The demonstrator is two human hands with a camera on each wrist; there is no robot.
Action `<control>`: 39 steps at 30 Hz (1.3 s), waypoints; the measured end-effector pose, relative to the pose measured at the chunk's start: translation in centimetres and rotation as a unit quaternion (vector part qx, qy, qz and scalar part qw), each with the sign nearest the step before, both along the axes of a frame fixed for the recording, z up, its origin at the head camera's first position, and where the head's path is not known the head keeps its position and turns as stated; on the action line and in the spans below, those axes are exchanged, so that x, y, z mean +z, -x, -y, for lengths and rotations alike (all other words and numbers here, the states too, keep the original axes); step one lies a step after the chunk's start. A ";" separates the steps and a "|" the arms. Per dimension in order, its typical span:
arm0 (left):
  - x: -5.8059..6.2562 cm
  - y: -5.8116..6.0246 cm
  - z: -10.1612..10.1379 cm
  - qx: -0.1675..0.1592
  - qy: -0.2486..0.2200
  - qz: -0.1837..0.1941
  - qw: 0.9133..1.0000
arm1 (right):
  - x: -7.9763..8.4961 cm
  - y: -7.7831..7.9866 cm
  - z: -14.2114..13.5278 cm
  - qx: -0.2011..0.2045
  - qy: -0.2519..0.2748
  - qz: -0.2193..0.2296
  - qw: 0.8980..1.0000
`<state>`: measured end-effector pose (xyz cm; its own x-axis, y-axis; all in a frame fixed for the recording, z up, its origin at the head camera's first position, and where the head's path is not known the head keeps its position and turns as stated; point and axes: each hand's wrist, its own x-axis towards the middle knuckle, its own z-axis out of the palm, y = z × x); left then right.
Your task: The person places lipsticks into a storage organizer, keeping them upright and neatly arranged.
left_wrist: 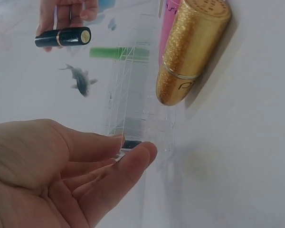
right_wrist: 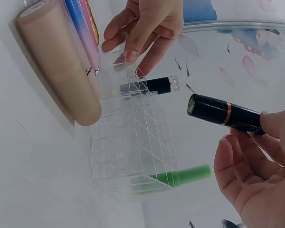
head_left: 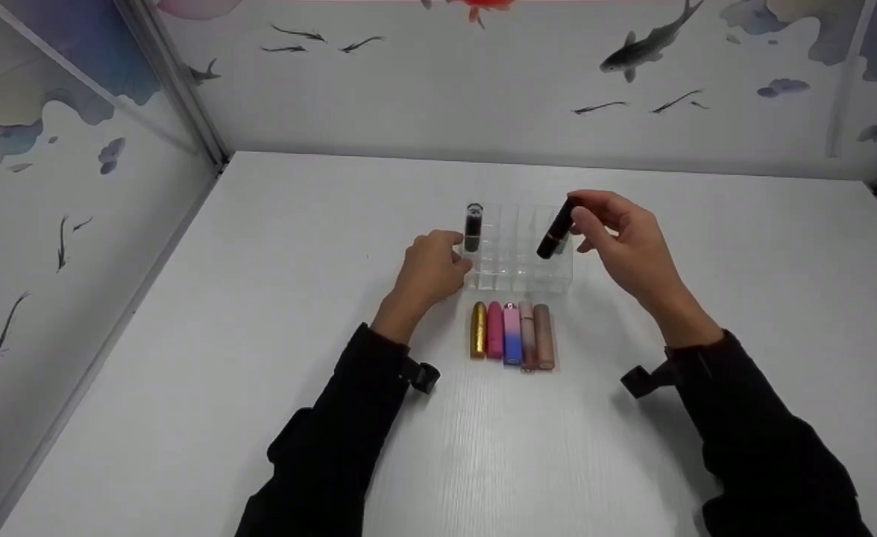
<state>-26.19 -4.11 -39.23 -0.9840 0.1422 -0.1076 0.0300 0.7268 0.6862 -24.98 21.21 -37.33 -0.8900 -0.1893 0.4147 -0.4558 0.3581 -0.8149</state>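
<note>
A clear plastic lipstick organizer (head_left: 517,285) with several compartments stands on the table. My left hand (head_left: 432,267) holds its left end, thumb and fingers at the corner. Between the thumb and fingers of my right hand (head_left: 625,242) is a black lipstick (right_wrist: 225,113) with a gold band, tilted above the organizer's right side and apart from it. One dark tube with a clear cap (head_left: 473,227) is upright in a left compartment. A green tube (right_wrist: 192,175) occupies the right end; the right hand and lipstick mostly hide it in the head view.
In front of the organizer lie a gold lipstick (head_left: 478,332), a pink tube (head_left: 495,332), a pink-and-blue tube (head_left: 512,339), a pale pink gloss tube (head_left: 528,339) and a beige tube (head_left: 544,339), side by side. Patterned panels (head_left: 438,97) border the white table (head_left: 207,298).
</note>
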 end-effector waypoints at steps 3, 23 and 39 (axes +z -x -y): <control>0.0 0.0 0.1 -0.006 0.006 -0.012 1.000 | -0.2 0.2 0.0 -0.014 -0.017 -0.030 0.999; 0.0 0.2 -0.2 -0.003 0.041 -0.006 0.999 | -2.1 1.6 -0.3 -0.079 -0.091 -0.088 0.989; 0.1 -0.2 0.0 -0.020 0.062 -0.036 0.997 | -3.7 2.4 0.1 -0.099 -0.116 -0.098 0.984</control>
<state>-26.00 -4.10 -39.14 -0.9838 0.1705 -0.0562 0.1058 0.8035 0.5858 -27.39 21.13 -41.08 -0.8264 -0.1307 0.5478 -0.4990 0.6208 -0.6047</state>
